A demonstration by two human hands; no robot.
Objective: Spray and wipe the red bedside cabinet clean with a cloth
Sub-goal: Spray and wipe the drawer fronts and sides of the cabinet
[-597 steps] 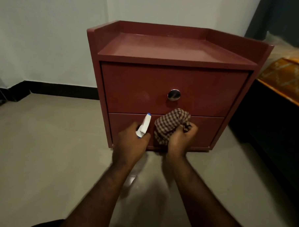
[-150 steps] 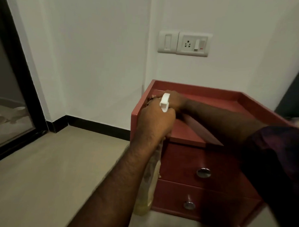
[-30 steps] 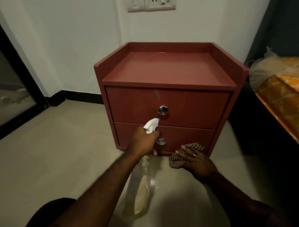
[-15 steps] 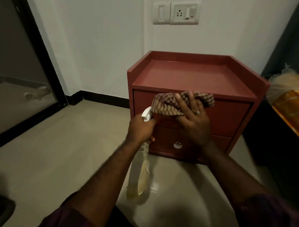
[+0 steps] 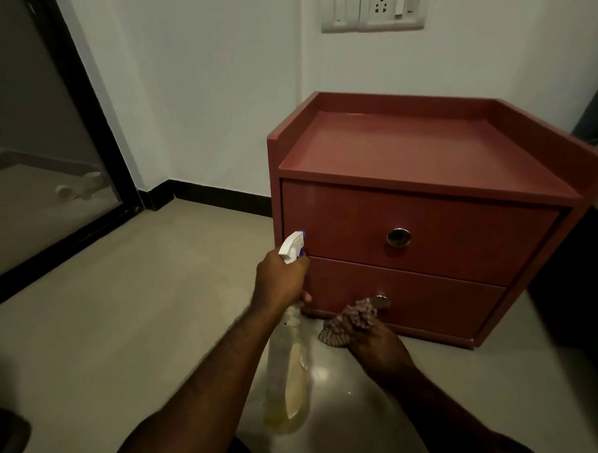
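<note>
Facing cabinet (image 5: pixel 352 221), near-upright spray bottle (image 5: pixel 288 373)

One cabinet (image 5: pixel 420 156), one bottle (image 5: pixel 289 373), one cloth (image 5: pixel 351 322)

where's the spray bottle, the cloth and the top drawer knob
spray bottle (image 5: pixel 287 380), head view, on its clear body
cloth (image 5: pixel 355 314), head view, on the bunched checked fabric
top drawer knob (image 5: pixel 398 237), head view, on its round metal face

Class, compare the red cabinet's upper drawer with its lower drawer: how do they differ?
The upper drawer has a taller front than the lower drawer. The upper drawer's round silver knob shows fully; the lower drawer's knob is partly hidden by the checked cloth. Both are red and shut.
</note>
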